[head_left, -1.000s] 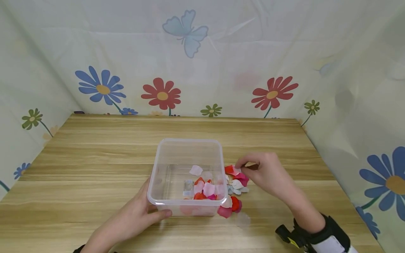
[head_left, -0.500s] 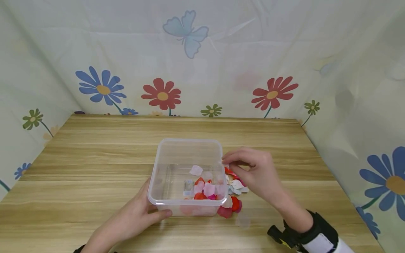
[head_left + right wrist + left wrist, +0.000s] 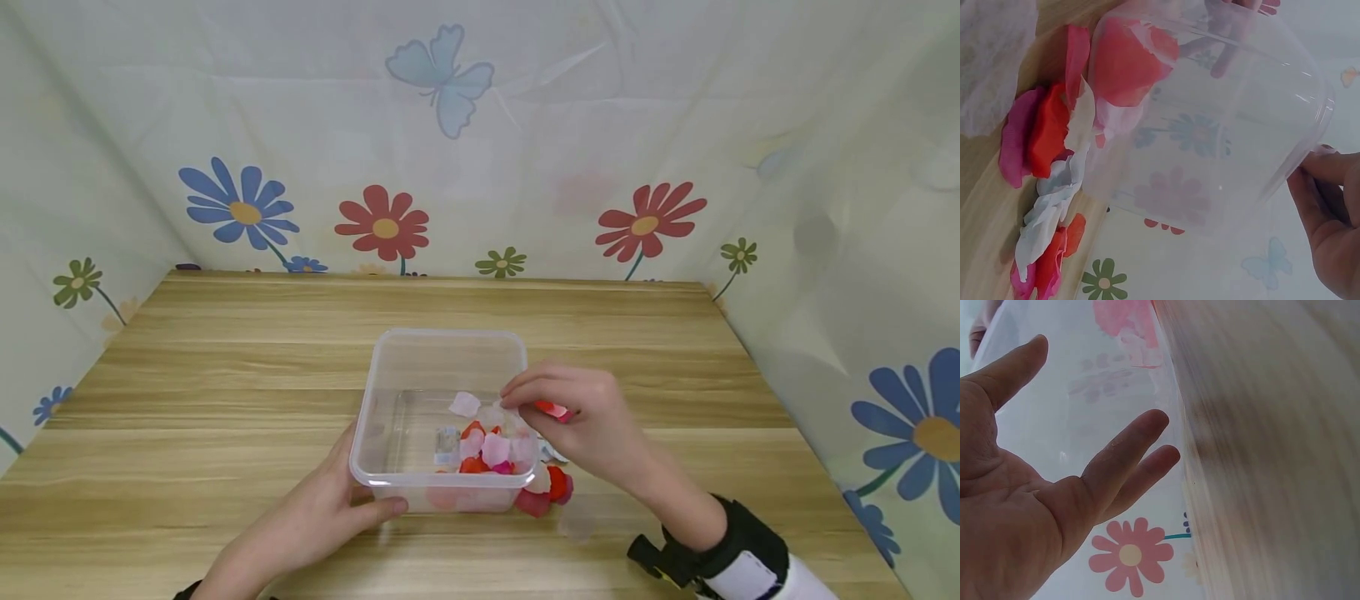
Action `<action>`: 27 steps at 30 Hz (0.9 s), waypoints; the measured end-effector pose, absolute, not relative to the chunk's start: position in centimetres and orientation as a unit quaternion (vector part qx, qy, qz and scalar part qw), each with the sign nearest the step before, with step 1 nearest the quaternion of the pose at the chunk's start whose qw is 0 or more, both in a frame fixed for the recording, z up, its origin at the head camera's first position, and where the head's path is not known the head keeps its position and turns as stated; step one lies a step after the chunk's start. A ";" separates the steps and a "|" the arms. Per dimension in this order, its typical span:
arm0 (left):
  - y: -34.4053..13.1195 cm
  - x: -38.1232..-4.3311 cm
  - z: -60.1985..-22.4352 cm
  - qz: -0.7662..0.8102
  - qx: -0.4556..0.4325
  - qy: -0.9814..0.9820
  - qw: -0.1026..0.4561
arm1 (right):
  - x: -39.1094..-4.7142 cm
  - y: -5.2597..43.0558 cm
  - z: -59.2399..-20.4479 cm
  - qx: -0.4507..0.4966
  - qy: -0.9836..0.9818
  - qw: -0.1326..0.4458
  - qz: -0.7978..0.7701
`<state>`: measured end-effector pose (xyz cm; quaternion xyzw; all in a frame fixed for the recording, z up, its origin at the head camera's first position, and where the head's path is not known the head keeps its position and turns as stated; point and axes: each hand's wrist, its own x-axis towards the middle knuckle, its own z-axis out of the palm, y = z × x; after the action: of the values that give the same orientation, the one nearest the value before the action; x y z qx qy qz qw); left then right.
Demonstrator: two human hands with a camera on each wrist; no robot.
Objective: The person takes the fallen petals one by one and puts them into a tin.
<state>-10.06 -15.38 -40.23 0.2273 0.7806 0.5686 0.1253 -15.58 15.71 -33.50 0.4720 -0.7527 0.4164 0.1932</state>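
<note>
A clear plastic box (image 3: 450,481) stands on the table with several pink, red and white petals (image 3: 495,450) inside, toward its right side. My left hand (image 3: 315,508) rests against the box's front left corner, thumb along the front wall. In the left wrist view its fingers (image 3: 1125,453) look straight and spread beside the wall. Over the box's right rim, my right hand (image 3: 573,417) pinches a petal (image 3: 1325,149), mostly hidden by the fingertips. More petals (image 3: 543,492) lie in a loose heap against the box's right side, partly beneath the right hand.
The wood-grain table (image 3: 247,358) stretches behind and to both sides of the box. A flower-printed curtain (image 3: 510,158) borders it at the back, left and right. One translucent whitish petal (image 3: 577,521) lies by itself, right of the box's front.
My right hand has lifted a petal from the heap and moved left with it, over the box's right rim. My left hand and the box have stayed put.
</note>
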 end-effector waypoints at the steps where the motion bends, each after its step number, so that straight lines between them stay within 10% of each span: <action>1: -15.4 -10.1 -40.2 0.569 0.227 0.781 0.125 | -15.6 15.7 -33.5 0.474 -0.754 0.191 0.414; 17: -15.4 -10.0 -40.2 0.572 0.234 0.776 0.126 | -15.5 15.4 -33.8 0.510 -0.753 0.189 0.370; 27: -15.3 -10.1 -40.1 0.568 0.229 0.781 0.124 | -15.3 16.5 -33.7 0.362 -0.825 0.226 0.371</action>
<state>-10.08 -15.27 -40.05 0.2287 0.7805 0.5685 0.1238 -15.29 16.53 -33.67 0.3620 -0.8247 0.3712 0.2258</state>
